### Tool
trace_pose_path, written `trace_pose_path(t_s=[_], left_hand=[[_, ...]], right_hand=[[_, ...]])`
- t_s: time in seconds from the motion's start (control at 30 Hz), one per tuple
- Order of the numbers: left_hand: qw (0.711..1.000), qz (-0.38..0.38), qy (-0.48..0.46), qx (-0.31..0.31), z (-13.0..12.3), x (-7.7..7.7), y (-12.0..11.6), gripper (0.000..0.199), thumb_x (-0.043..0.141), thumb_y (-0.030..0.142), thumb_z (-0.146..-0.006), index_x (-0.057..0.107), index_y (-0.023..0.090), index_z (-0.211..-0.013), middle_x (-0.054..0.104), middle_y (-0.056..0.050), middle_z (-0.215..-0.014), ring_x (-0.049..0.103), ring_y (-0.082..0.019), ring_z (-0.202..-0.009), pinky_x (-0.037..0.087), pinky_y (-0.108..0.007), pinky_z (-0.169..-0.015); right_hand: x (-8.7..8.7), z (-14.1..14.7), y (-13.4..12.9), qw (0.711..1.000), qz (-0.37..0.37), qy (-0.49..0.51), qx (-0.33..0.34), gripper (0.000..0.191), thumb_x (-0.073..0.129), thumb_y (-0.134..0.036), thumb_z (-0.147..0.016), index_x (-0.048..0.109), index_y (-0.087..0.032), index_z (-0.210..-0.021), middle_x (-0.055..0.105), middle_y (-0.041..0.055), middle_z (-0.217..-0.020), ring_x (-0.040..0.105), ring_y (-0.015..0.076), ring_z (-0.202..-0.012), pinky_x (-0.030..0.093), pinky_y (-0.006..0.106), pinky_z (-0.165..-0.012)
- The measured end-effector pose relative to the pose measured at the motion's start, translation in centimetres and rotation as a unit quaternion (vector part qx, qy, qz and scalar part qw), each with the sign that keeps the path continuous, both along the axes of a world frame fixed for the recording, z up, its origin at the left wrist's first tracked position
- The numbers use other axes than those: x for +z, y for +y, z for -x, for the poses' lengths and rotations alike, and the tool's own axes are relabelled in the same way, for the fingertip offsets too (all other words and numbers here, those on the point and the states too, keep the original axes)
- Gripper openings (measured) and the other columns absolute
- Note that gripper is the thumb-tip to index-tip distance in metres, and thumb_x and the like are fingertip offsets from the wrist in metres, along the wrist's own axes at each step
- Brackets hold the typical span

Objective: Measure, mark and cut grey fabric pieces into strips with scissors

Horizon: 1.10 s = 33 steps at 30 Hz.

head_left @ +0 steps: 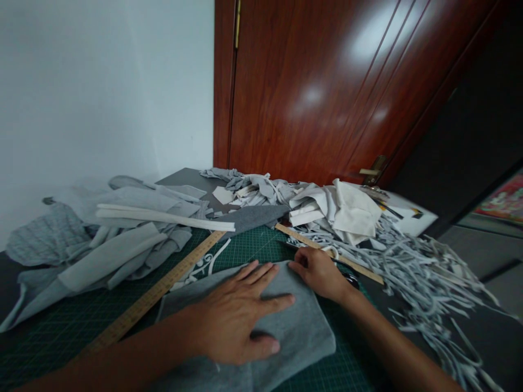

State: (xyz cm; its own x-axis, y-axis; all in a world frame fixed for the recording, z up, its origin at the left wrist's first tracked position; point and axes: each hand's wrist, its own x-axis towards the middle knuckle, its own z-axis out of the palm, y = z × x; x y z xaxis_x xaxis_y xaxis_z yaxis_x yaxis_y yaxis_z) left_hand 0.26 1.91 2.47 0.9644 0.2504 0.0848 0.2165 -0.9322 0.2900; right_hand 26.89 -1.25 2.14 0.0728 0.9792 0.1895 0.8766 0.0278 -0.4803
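Observation:
My left hand lies flat with spread fingers on a piece of grey fabric. The fabric rests on a green cutting mat marked with a grid. At the fabric's far right corner, my right hand is closed, thumb and index finger pinching the edge. Just behind and beside that hand lie what look like scissors, with a dark handle at the right; the hand hides their middle. A wooden ruler runs diagonally left of the fabric. Another wooden ruler lies beyond my right hand.
Grey and white fabric pieces are heaped at the left. More scraps and folded white cloth lie at the back. Thin grey strips pile up at the right. A wall and a wooden door stand behind the table.

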Motion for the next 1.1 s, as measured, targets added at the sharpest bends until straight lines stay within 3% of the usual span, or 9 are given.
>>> trace_pose_path(t_s=[0.1,0.23,0.33,0.43,0.53,0.67,0.83,0.93,1.1], left_hand=[[1.0,0.006,0.002,0.004,0.0,-0.1,0.0,0.09,0.082,0.05,-0.087,0.041,0.036,-0.166,0.017,-0.011,-0.18,0.018,-0.043,-0.165,0.02,-0.065,-0.133],[1.0,0.01,0.026,0.015,-0.2,0.0,-0.1,0.093,0.079,0.052,-0.089,0.037,0.031,-0.169,0.017,-0.014,-0.18,0.017,-0.04,-0.166,0.018,-0.062,-0.134],[1.0,0.008,0.008,0.008,-0.3,-0.1,0.0,0.092,0.081,0.051,-0.087,0.04,0.028,-0.167,0.019,-0.015,-0.18,0.018,-0.041,-0.165,0.018,-0.062,-0.134],[1.0,0.003,0.0,-0.004,-0.3,-0.3,0.1,0.09,0.078,0.053,-0.089,0.041,0.027,-0.167,0.016,-0.016,-0.18,0.017,-0.042,-0.165,0.018,-0.065,-0.133],[1.0,-0.001,-0.002,-0.002,-0.3,-0.4,0.0,0.09,0.078,0.053,-0.089,0.04,0.027,-0.167,0.016,-0.016,-0.18,0.017,-0.043,-0.165,0.017,-0.065,-0.133],[1.0,-0.008,0.006,0.002,-0.3,-0.2,-0.1,0.09,0.077,0.053,-0.09,0.04,0.027,-0.167,0.019,-0.016,-0.179,0.019,-0.042,-0.165,0.019,-0.062,-0.133],[0.999,-0.021,0.029,-0.002,-0.3,-0.1,0.0,0.092,0.073,0.056,-0.092,0.033,0.028,-0.17,0.017,-0.017,-0.18,0.016,-0.042,-0.166,0.02,-0.064,-0.132],[1.0,-0.011,0.006,-0.005,-0.2,-0.3,0.1,0.09,0.076,0.053,-0.091,0.037,0.029,-0.168,0.018,-0.017,-0.179,0.018,-0.043,-0.165,0.02,-0.065,-0.132],[1.0,-0.013,0.005,-0.001,-0.3,-0.4,0.0,0.091,0.079,0.051,-0.09,0.039,0.029,-0.168,0.017,-0.017,-0.179,0.018,-0.043,-0.165,0.019,-0.065,-0.133]], right_hand=[[0.4,-0.1,-1.0,0.998,0.032,0.057,-0.02,0.013,0.071,-0.03,-0.093,0.066,-0.018,-0.09,0.071,0.0062,-0.082,0.066,0.0223,-0.072,0.049,0.033,-0.066],[1.0,0.3,-4.5,0.977,0.096,0.189,-0.035,0.042,0.068,-0.043,-0.094,0.058,-0.016,-0.125,0.072,0.013,-0.112,0.073,0.0222,-0.079,0.056,0.029,-0.054],[1.5,1.0,-7.8,0.903,0.176,0.39,-0.032,0.066,0.085,-0.048,-0.078,0.058,-0.02,-0.132,0.067,0.0117,-0.119,0.069,0.0202,-0.08,0.053,0.025,-0.051],[1.7,2.0,-10.6,0.861,0.247,0.444,-0.019,0.07,0.092,-0.046,-0.069,0.064,-0.022,-0.129,0.069,0.0053,-0.099,0.059,0.0156,-0.07,0.038,0.021,-0.049],[1.8,3.0,-12.2,0.862,0.243,0.444,-0.009,0.059,0.091,-0.048,-0.068,0.071,-0.023,-0.117,0.069,0.0048,-0.094,0.059,0.0185,-0.076,0.035,0.024,-0.056],[1.7,3.9,-13.2,0.907,0.231,0.353,-0.005,0.057,0.094,-0.039,-0.058,0.074,-0.025,-0.11,0.067,0.0049,-0.092,0.056,0.0241,-0.08,0.043,0.032,-0.065],[0.9,4.2,-13.2,0.942,0.196,0.272,0.006,0.022,0.08,-0.039,-0.076,0.072,-0.022,-0.087,0.068,0.0054,-0.087,0.057,0.0243,-0.08,0.047,0.035,-0.073],[0.2,4.6,-13.1,0.919,0.181,0.35,0.017,0.033,0.077,-0.053,-0.085,0.069,-0.021,-0.088,0.068,0.0032,-0.082,0.056,0.0179,-0.068,0.046,0.029,-0.063],[-1.0,5.9,-13.2,0.845,0.204,0.491,-0.059,0.056,0.075,-0.074,-0.082,0.062,-0.021,-0.095,0.063,-0.0033,-0.06,0.035,0.007,-0.039,0.025,0.02,-0.038]])
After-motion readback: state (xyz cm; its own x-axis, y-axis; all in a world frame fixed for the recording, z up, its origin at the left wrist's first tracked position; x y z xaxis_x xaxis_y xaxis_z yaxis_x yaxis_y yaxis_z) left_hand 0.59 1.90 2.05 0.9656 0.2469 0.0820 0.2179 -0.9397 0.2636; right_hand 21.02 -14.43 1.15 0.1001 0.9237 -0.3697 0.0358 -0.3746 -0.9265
